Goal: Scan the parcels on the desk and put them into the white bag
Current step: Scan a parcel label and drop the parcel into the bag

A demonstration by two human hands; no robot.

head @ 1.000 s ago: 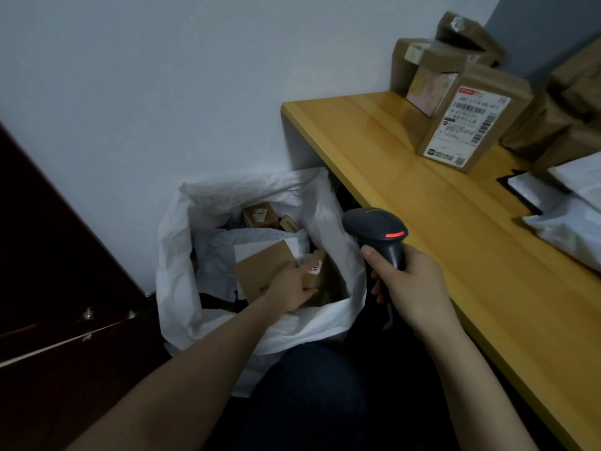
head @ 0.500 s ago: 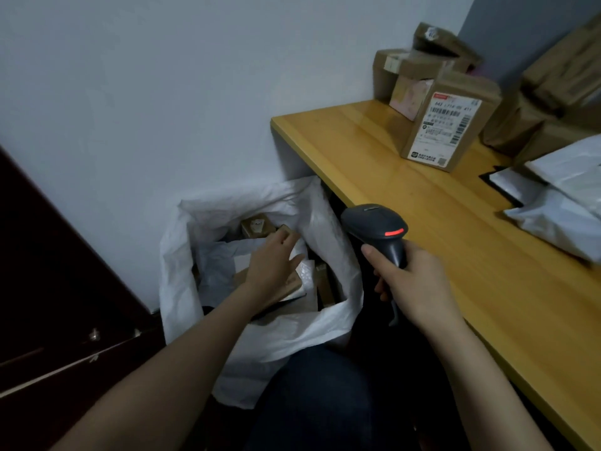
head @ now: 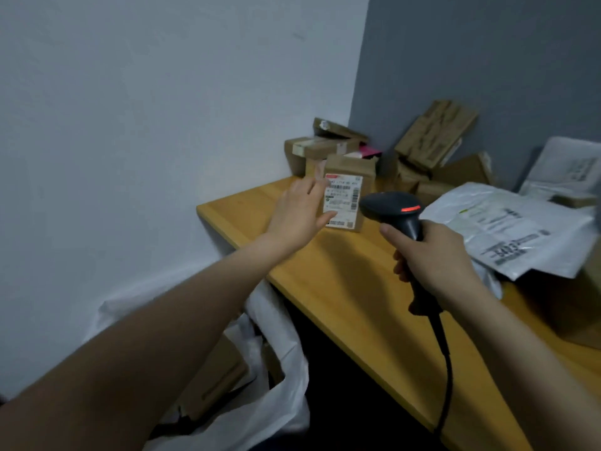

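The labelled parcel (head: 346, 193) stood on the desk (head: 344, 288) at about 2 o'clock from the left hand (head: 297, 213), just beside it; that hand was the nearer of the two, with its fingers (head: 307, 190) straight and spread and nothing held; the thumb lay across the lower left corner of the label, though blur made it impossible to tell whether skin touched cardboard. The parcel's long axis ran from 12 to 6 o'clock, since it stood upright on a short end with its broad face turned toward the person; a grasp would, I judged, have to close around its left edge.

The right hand (head: 434, 258) was wrapped firmly around the grip of the scanner (head: 392, 208); the scanner's head sat at 4 o'clock from the parcel and near it, pointing toward 10 o'clock at the label, with a red bar lit on top.

The parcel was a small brown cardboard box; a white shipping label with a red strip at its top and several barcodes covered most of its front; its top flaps looked slightly crumpled. More brown parcels (head: 435, 135) were heaped behind it at 1 o'clock; white mailers (head: 507, 229) lay at 3 o'clock. The white bag (head: 279, 395) gaped beneath the desk's corner at 7 o'clock, well apart from the parcel.
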